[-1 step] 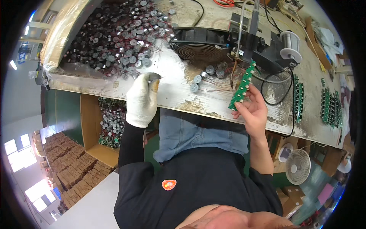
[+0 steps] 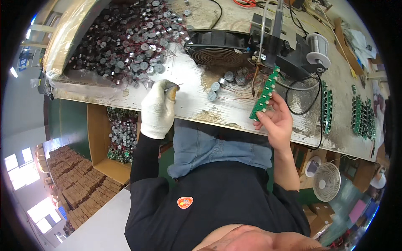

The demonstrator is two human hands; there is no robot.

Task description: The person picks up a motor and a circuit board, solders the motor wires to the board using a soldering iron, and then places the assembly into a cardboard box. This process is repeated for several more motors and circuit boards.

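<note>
My left hand [image 2: 158, 109], in a white glove with darkened fingertips, is closed in a pinch above the bench's front edge. Thin wire ends poke out from its fingertips; whatever else it may hold is hidden. Bare, my right hand [image 2: 276, 121] grips the lower end of a long green circuit board [image 2: 264, 97] between thumb and fingers. The board is tilted, its upper end close to a soldering iron tip [image 2: 254, 85] mounted on a stand. Between my hands, several small round silver motors [image 2: 215, 86] with thin reddish wires lie on the bench.
A big heap of wired motors [image 2: 125, 50] covers the bench's far left. A black fan [image 2: 220, 48] and a solder spool [image 2: 318, 48] stand at the back. More green boards [image 2: 363, 117] lie at right. Below the bench at left is a cardboard box [image 2: 98, 138] of parts.
My left hand has shifted very slightly to the right, still pinched. My right hand and the circuit board are practically unmoved.
</note>
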